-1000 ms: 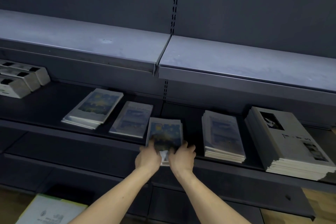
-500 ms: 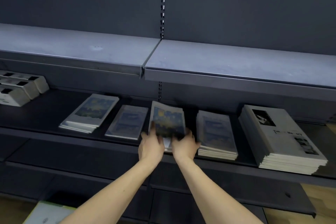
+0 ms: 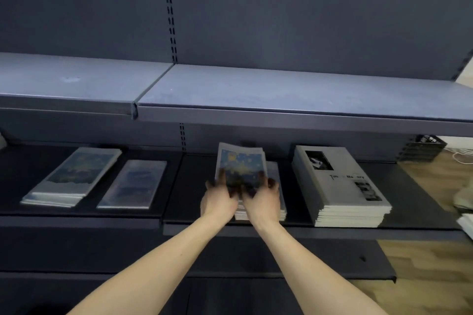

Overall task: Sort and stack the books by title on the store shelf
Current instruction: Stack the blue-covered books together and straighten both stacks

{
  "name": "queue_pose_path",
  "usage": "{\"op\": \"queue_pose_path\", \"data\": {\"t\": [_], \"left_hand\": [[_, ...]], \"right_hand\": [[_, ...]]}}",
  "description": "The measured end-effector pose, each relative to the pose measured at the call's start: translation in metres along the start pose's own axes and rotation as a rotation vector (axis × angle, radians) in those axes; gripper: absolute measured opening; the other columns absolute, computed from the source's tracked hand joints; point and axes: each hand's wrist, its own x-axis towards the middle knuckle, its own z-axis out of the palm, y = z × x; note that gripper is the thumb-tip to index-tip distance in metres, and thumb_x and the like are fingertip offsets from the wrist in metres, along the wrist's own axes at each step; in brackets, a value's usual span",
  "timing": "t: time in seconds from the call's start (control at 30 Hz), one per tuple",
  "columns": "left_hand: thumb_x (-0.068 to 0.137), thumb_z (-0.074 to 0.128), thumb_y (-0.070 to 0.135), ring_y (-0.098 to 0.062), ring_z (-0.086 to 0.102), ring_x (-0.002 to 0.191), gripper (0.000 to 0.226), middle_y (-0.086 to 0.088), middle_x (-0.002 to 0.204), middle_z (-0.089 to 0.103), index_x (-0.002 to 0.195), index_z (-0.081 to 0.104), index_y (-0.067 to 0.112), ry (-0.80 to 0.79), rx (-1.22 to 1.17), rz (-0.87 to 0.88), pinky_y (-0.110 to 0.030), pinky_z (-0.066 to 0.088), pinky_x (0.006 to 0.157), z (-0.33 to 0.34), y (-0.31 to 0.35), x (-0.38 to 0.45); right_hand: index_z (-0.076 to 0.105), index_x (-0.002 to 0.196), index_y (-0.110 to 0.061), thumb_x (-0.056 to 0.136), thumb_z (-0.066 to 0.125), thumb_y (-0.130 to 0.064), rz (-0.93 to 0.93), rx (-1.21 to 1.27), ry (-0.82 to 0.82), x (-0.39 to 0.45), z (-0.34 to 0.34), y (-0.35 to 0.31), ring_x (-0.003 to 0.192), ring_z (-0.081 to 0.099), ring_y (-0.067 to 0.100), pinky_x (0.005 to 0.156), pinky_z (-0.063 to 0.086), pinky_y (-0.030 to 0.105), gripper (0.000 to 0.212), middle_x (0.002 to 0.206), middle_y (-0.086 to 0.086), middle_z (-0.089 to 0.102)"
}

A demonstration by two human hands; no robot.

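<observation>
My left hand (image 3: 219, 199) and my right hand (image 3: 263, 199) together grip the near end of a bundle of starry-blue-cover books (image 3: 240, 165), held tilted up above a pile of pale blue books (image 3: 276, 186) on the dark middle shelf (image 3: 179, 181). The bundle and my hands hide most of that pile. A stack with the same starry cover (image 3: 76, 176) lies at the left, with a thin pale blue book (image 3: 134, 184) beside it. A tall stack of grey books with black photos (image 3: 340, 184) sits at the right.
An upper grey shelf (image 3: 256, 89) overhangs the middle shelf. A lower dark shelf (image 3: 281, 258) juts out beneath my arms. Wooden floor (image 3: 430, 258) shows at the right, along with a black crate (image 3: 425, 147) and white items (image 3: 465, 198).
Both hands have carried the starry-cover bundle to the right, from the gap beside the thin blue book to above the pale blue pile. The view has shifted right too.
</observation>
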Motion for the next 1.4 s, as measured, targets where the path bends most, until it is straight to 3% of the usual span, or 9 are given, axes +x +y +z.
{"op": "queue_pose_path", "data": {"t": [0.13,0.37,0.53,0.67,0.77,0.97,1.07,1.27,1.4], "left_hand": [[0.097,0.037,0.050,-0.034,0.056,0.115,0.069,-0.017,0.146,0.036,0.156,0.005,0.031,-0.053,0.041,0.045,-0.035,0.048,0.073,0.017,0.020,0.008],[0.091,0.041,0.053,-0.033,0.050,0.119,0.059,-0.009,0.137,0.047,0.145,0.029,0.036,-0.082,0.005,0.031,-0.041,0.049,0.091,0.037,0.031,0.013],[0.091,0.047,0.053,-0.032,0.047,0.121,0.053,-0.010,0.135,0.048,0.140,0.039,0.034,-0.090,-0.005,-0.006,-0.043,0.049,0.094,0.037,0.032,0.023],[0.085,0.058,0.059,-0.034,0.039,0.129,0.070,-0.009,0.142,0.041,0.145,0.031,0.035,-0.126,0.089,0.071,-0.042,0.043,0.100,0.033,0.025,0.024],[0.080,0.068,0.057,-0.031,0.038,0.131,0.087,-0.008,0.146,0.037,0.150,0.022,0.038,-0.216,0.071,0.127,-0.043,0.045,0.101,0.037,0.012,0.028],[0.093,0.062,0.041,-0.023,0.044,0.131,0.072,-0.002,0.152,0.038,0.152,0.023,0.033,-0.202,0.015,0.192,-0.036,0.048,0.096,0.043,0.005,0.025],[0.095,0.059,0.041,-0.021,0.042,0.134,0.070,-0.001,0.155,0.033,0.153,0.021,0.031,-0.178,0.039,0.226,-0.035,0.047,0.098,0.047,0.005,0.023],[0.078,0.060,0.069,-0.025,0.049,0.128,0.101,-0.002,0.154,0.032,0.152,-0.005,0.046,-0.212,-0.039,0.194,-0.040,0.053,0.091,0.042,-0.011,0.022],[0.073,0.055,0.079,-0.031,0.026,0.144,0.112,-0.005,0.162,0.016,0.154,-0.011,0.036,-0.220,0.006,0.126,-0.044,0.042,0.106,0.031,-0.034,0.025]], "right_hand": [[0.044,0.141,-0.022,0.084,0.065,-0.048,0.054,-0.005,-0.027,0.015,-0.018,0.020,0.115,0.052,0.032,0.088,0.053,0.042,0.067,0.128,0.010,0.045],[0.052,0.131,-0.022,0.085,0.063,-0.027,0.066,0.015,-0.074,0.033,-0.028,0.041,0.112,0.054,0.030,0.087,0.052,0.034,0.047,0.125,0.009,0.051],[0.056,0.129,-0.020,0.093,0.057,-0.024,0.029,0.048,-0.095,0.040,-0.022,0.047,0.114,0.055,0.026,0.091,0.048,0.028,0.037,0.129,0.008,0.051],[0.054,0.132,-0.020,0.092,0.055,-0.023,0.036,-0.004,-0.117,0.039,-0.010,0.054,0.121,0.050,0.027,0.093,0.050,0.033,0.040,0.133,0.008,0.050],[0.046,0.140,-0.020,0.089,0.062,-0.030,0.042,-0.082,-0.048,0.030,-0.001,0.064,0.132,0.040,0.033,0.102,0.045,0.043,0.055,0.147,0.010,0.040],[0.041,0.146,-0.019,0.100,0.046,-0.036,0.025,-0.126,-0.048,0.023,0.008,0.071,0.139,0.036,0.033,0.112,0.034,0.046,0.049,0.156,0.012,0.031],[0.050,0.141,-0.016,0.097,0.051,-0.032,0.000,-0.225,0.048,0.022,0.011,0.071,0.143,0.032,0.035,0.114,0.028,0.055,0.046,0.154,0.014,0.038],[0.059,0.131,-0.012,0.090,0.062,-0.019,-0.206,-0.265,0.180,0.013,0.017,0.057,0.141,0.036,0.037,0.114,0.028,0.059,0.042,0.145,0.018,0.047],[0.054,0.136,-0.016,0.090,0.062,-0.020,-0.322,-0.247,0.129,0.010,0.025,0.037,0.141,0.037,0.035,0.117,0.024,0.054,0.047,0.145,0.015,0.048]]}}
